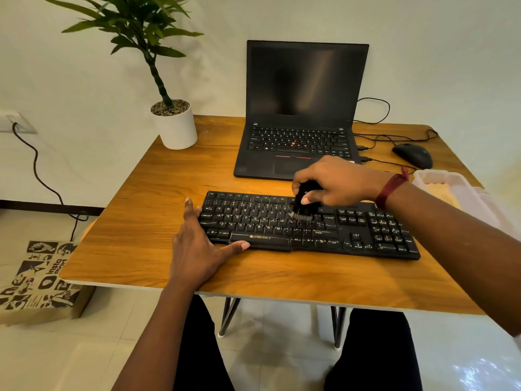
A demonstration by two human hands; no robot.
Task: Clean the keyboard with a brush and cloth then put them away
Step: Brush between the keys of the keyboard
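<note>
A wood-topped table [135, 198] on dark metal legs [229, 314] stands before a plain white wall [84, 88] with dark skirting [42, 206], over a pale glossy tiled floor [112, 348]; at left, a wall socket [17, 122] feeds a black cable [36, 165] running down near a printed paper bag [36, 280].

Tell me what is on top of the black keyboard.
A brush held by the right hand has its bristles on the middle keys. The left hand touches the keyboard at its left end, thumb at the front edge. Keys under the bristles are hidden.
</note>
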